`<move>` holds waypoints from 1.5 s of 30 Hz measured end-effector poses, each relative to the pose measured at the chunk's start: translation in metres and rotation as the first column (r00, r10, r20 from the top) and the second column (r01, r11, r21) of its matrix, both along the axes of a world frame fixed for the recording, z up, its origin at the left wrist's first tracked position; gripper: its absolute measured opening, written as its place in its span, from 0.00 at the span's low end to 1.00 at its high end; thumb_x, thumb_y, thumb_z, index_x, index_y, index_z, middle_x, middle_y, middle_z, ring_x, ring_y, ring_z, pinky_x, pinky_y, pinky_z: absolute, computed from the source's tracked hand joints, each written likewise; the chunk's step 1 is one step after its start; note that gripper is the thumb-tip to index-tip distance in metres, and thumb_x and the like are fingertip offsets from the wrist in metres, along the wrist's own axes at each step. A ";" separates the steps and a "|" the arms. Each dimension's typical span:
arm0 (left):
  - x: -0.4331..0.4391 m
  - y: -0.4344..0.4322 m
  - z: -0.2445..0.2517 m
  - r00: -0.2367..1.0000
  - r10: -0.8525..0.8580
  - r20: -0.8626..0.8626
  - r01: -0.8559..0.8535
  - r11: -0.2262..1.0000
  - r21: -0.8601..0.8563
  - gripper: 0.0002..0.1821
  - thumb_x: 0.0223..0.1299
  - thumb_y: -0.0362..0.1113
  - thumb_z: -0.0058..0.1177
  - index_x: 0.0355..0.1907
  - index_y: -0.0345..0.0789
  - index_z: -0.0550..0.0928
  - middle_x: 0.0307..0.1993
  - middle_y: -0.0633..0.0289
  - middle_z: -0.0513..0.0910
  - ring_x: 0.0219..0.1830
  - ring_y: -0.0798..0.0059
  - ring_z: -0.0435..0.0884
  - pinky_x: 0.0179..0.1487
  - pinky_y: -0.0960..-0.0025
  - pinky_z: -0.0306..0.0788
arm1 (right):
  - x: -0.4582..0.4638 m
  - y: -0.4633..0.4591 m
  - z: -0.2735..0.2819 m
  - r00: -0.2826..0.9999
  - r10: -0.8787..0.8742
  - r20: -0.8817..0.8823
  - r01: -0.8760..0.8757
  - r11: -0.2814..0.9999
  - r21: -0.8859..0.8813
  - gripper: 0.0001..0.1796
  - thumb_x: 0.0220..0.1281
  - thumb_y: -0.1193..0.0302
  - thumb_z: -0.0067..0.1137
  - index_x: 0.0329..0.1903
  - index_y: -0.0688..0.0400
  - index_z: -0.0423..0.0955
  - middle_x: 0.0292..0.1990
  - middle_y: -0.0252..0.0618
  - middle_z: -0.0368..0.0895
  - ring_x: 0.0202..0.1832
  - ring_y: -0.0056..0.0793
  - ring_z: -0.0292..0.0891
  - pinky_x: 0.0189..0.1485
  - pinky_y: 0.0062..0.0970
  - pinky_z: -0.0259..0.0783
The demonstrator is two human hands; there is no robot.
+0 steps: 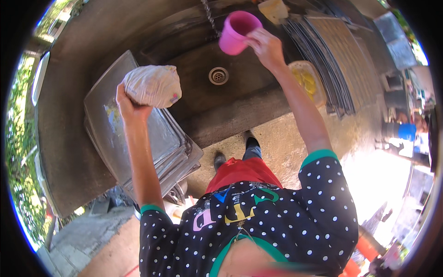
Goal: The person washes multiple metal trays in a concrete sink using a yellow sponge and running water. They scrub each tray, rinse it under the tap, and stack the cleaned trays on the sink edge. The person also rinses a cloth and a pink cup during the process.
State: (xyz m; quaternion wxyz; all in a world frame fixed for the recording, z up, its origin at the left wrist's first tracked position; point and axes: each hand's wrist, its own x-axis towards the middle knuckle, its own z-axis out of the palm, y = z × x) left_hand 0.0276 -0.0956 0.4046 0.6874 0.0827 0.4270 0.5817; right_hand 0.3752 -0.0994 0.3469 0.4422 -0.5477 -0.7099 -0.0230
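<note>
My left hand (pixel 133 109) holds up a bulging, wrapped whitish bundle (pixel 152 86) with small coloured prints, above a stack of metal trays (pixel 159 133). The top tray has a pale, yellowish patch. My right hand (pixel 264 43) grips a pink plastic cup (pixel 238 33) by its rim side, over the dark sink basin (pixel 193 86). A stream of water (pixel 208 15) falls just left of the cup. The round metal drain (pixel 218 76) lies below, between my hands. The bundle's contents are hidden.
Right of the basin, several metal trays (pixel 341 59) lean together beside a shallow container (pixel 318 81) with yellow stuff in it. A pale yellowish container (pixel 273 10) stands at the back. The basin's front ledge (pixel 238 110) runs before my feet. People are far off at the right.
</note>
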 end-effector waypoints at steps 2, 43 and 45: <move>-0.012 -0.013 -0.005 0.998 -0.062 -0.009 0.061 0.998 -0.017 0.23 0.57 0.45 0.40 0.49 0.32 0.75 0.49 0.54 0.78 0.53 0.56 0.75 0.58 0.49 0.67 | 0.015 -0.078 0.008 0.985 -0.169 -0.024 0.165 0.980 -0.112 0.09 0.50 0.68 0.62 0.31 0.60 0.76 0.30 0.39 0.77 0.32 0.38 0.74 0.35 0.31 0.71; 0.248 -0.336 -0.134 0.408 -0.905 -0.122 0.905 0.418 -0.076 0.28 0.53 0.50 0.40 0.54 0.35 0.73 0.56 0.55 0.72 0.61 0.52 0.67 0.63 0.44 0.59 | -0.104 -0.720 -0.210 0.168 -0.984 0.063 0.834 0.108 -0.542 0.04 0.50 0.71 0.53 0.31 0.52 0.73 0.34 0.33 0.72 0.39 0.35 0.70 0.39 0.33 0.71; 0.269 -0.396 -0.153 0.344 -0.926 -0.156 0.927 0.362 -0.101 0.28 0.54 0.50 0.40 0.54 0.35 0.73 0.57 0.55 0.72 0.61 0.52 0.68 0.63 0.45 0.60 | -0.125 -0.801 -0.245 0.045 -0.983 0.178 0.785 -0.075 -0.614 0.04 0.49 0.71 0.53 0.31 0.51 0.74 0.32 0.32 0.73 0.39 0.35 0.71 0.39 0.31 0.71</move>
